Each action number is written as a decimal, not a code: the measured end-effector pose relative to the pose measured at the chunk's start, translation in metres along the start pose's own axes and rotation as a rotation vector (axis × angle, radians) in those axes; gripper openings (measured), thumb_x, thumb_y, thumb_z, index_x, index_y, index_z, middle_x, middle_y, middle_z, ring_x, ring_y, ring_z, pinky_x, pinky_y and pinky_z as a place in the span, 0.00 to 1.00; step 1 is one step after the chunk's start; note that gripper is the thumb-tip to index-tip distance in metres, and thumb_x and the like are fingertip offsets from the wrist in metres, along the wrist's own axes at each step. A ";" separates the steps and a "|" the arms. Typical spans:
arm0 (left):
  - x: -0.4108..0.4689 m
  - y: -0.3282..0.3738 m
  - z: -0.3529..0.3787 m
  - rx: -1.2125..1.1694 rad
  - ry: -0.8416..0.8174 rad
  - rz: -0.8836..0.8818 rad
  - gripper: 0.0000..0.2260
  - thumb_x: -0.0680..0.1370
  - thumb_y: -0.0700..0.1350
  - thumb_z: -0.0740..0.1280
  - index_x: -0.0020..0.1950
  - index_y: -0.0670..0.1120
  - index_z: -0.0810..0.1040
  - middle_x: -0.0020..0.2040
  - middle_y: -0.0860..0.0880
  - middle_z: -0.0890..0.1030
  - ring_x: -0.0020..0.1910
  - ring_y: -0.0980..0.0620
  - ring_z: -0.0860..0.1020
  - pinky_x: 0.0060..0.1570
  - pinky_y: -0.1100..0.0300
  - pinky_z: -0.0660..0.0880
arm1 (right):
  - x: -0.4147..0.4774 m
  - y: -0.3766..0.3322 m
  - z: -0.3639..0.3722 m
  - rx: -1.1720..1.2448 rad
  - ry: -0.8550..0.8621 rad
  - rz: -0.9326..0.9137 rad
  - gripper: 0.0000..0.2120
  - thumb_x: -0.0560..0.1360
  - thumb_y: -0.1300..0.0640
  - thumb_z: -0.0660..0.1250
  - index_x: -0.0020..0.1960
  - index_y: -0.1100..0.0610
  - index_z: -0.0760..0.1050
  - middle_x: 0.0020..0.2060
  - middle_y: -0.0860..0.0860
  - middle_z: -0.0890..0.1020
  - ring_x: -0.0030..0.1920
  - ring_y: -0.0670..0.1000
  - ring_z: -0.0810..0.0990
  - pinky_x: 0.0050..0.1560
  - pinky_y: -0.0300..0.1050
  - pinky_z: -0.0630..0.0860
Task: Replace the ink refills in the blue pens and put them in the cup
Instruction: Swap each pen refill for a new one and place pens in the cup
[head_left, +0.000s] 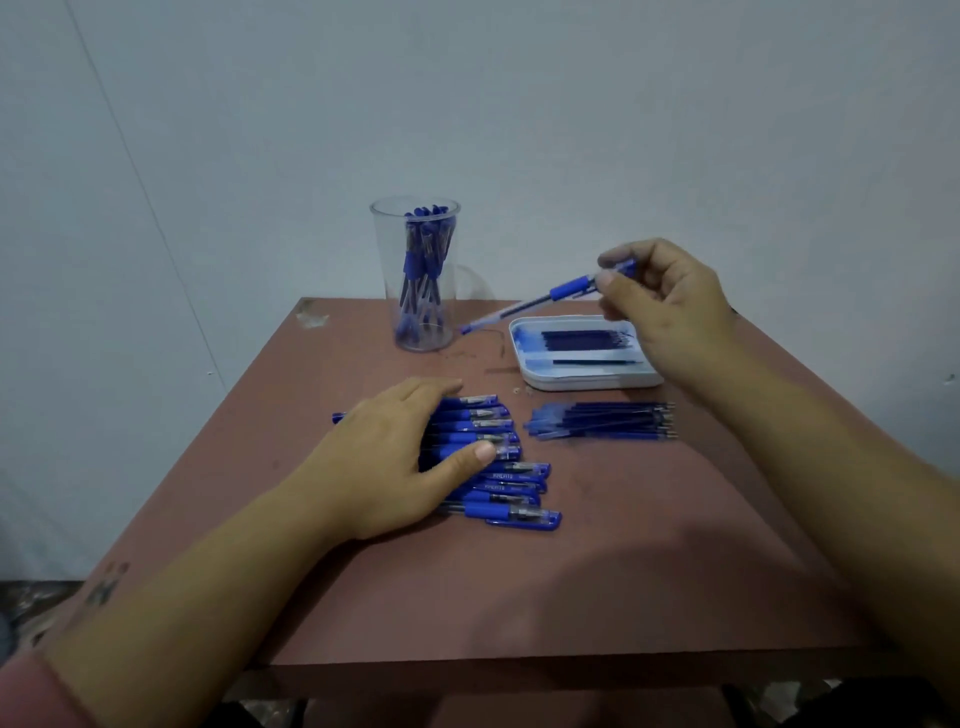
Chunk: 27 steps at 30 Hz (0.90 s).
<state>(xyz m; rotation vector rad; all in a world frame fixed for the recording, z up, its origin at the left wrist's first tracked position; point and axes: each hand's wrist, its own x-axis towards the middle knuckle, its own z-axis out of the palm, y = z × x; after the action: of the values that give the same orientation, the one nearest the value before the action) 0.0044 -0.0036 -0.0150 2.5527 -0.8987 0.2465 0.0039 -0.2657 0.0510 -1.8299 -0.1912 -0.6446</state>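
- Looking down through the head camera, we see the right hand (670, 306) pinching one blue pen (540, 299) between thumb and fingertips, raised above the table (623, 519) near the tray's far edge.
- Its long axis runs diagonally: the capped end sits in the fingers at upper right, and the tail end points down-left toward the base of the cup (415, 275).
- Our left hand (395, 457) lies relaxed and flat on a row of pens (493, 452), gripping none. We count nine caps, with the pens lying left to right, caps rightward.
- One clear cup stands upright; its pens are too bunched to count.
- One white tray (587, 382) holds bunched refills (582, 340) plus one apart. A loose heap of refills (602, 423) lies just before it, metal tips rightward.
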 end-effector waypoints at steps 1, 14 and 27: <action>0.000 -0.001 0.001 0.015 -0.009 0.011 0.38 0.72 0.74 0.51 0.75 0.52 0.67 0.69 0.57 0.72 0.65 0.59 0.71 0.67 0.55 0.70 | 0.009 -0.002 0.003 0.008 0.024 -0.014 0.07 0.78 0.62 0.67 0.48 0.50 0.76 0.39 0.48 0.78 0.39 0.45 0.78 0.48 0.41 0.79; 0.001 -0.005 0.005 0.013 -0.044 0.001 0.36 0.73 0.75 0.50 0.75 0.56 0.66 0.70 0.61 0.68 0.67 0.62 0.67 0.69 0.56 0.66 | 0.115 -0.008 0.075 0.050 0.181 -0.242 0.12 0.76 0.62 0.66 0.53 0.54 0.64 0.41 0.48 0.77 0.35 0.41 0.74 0.41 0.32 0.72; 0.003 -0.009 0.002 0.032 -0.072 0.013 0.36 0.73 0.75 0.49 0.76 0.59 0.63 0.70 0.65 0.64 0.67 0.66 0.64 0.71 0.59 0.61 | 0.132 0.012 0.103 -0.266 -0.225 -0.310 0.10 0.80 0.58 0.61 0.57 0.52 0.78 0.46 0.38 0.79 0.48 0.40 0.76 0.47 0.27 0.67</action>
<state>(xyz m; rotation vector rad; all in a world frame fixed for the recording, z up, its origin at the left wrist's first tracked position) 0.0124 0.0002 -0.0193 2.6005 -0.9449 0.1750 0.1535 -0.1999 0.0866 -2.1516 -0.5708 -0.7019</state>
